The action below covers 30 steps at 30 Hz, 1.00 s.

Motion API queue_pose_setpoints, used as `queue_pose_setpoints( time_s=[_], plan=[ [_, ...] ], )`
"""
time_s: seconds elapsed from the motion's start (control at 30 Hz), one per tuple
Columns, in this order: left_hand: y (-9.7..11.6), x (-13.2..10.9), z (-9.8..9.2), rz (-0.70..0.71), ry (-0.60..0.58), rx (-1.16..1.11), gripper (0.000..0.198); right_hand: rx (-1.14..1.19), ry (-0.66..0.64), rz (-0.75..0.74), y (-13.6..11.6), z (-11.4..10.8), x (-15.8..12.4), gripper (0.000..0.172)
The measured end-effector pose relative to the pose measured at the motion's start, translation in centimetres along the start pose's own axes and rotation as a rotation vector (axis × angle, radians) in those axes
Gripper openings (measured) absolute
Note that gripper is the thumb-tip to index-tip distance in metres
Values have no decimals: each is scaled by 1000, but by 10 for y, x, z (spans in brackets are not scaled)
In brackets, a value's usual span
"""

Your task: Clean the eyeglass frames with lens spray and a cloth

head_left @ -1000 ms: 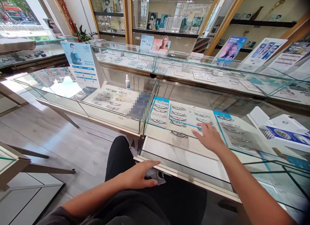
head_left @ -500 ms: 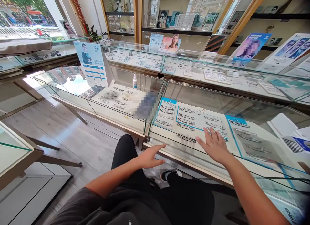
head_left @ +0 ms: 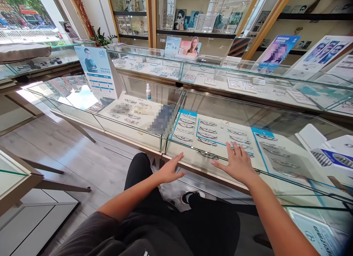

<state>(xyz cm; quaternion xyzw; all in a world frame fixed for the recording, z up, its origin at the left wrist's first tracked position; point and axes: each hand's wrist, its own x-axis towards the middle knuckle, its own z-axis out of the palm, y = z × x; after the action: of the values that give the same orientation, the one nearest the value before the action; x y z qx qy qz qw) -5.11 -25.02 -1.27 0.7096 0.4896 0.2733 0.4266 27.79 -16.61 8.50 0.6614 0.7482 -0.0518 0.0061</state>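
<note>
My right hand (head_left: 236, 163) is spread over the glass top of a display case (head_left: 209, 101), fingers apart and nothing in them. Whether its palm touches the glass I cannot tell. Under the glass lie rows of eyeglasses (head_left: 208, 132) on white and blue display boards; one pair of black-framed eyeglasses (head_left: 207, 155) lies just left of that hand. My left hand (head_left: 171, 170) is held in the air over my lap, near the case's front edge, with thumb and fingers apart and nothing held.
A white spray bottle (head_left: 148, 92) and a tent-shaped poster (head_left: 99, 74) stand on the left case. Beside them lies a blurred dark blue patch (head_left: 160, 119). An opened white box (head_left: 325, 147) sits at the right. More glass cases (head_left: 154, 57) run behind; a table corner (head_left: 24, 179) juts in at left.
The whole view has shifted slightly, so the cases appear farther left. Both hands have risen a little in the picture and moved left with it; both stay open.
</note>
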Motion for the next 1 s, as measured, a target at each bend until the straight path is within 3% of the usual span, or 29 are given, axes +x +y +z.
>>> queue_pose_setpoints(
  time_s=[0.2,0.53,0.63,0.77,0.83,0.9,1.0],
  plan=[
    [-4,5,2,10,29,14,100,-40,125,-12,-2,11,-1,122],
    [-5,7,7,-16,51,11,109,-86,306,-22,-11,21,-5,86],
    [-2,4,18,-113,34,107,91,-94,305,-13,-15,19,-7,86],
    [-16,-9,40,-267,-131,221,26,-85,302,-10,-18,17,-7,93],
    [-31,-21,49,-343,-185,266,8,-80,308,-18,-18,17,-7,97],
    [-46,-35,54,-411,-225,303,6,-72,323,-27,-18,18,-7,99],
    [-59,-57,57,-413,-224,295,30,-54,353,-37,-17,19,-7,98]
  ],
)
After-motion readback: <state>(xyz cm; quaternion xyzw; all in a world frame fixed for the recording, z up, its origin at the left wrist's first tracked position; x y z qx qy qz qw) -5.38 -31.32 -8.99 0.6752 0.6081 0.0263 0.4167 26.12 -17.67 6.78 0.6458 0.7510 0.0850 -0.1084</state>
